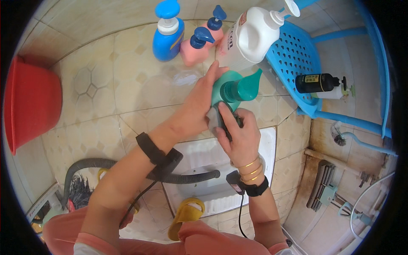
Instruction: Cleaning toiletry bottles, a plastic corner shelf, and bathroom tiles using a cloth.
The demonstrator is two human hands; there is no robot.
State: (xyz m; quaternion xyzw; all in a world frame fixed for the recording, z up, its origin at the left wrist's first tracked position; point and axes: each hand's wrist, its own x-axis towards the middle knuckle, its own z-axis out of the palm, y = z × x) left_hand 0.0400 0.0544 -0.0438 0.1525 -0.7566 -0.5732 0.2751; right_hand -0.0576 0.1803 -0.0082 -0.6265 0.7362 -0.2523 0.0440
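A green pump bottle [225, 80] with a darker green pump head [247, 87] is held over the tiled floor, its pump top facing me. My left hand [203, 95] is wrapped along the bottle's left side, and the fingers are partly hidden behind it. A grey and black piece, perhaps a cloth or sponge [214, 117], is pinched in my right hand [241, 135] and pressed to the bottle's near side. Just beyond stand a blue pump bottle [167, 44], two pink pump bottles [194, 54] and a large white pump jug [250, 38].
A white squat toilet [199, 196] is set in the floor, with a grey corrugated hose [187, 177] across it. On the left stands a red bucket [32, 104]. On the right, a blue plastic chair [293, 55] bears a black bottle [313, 83]. A yellow slipper [187, 217] is below.
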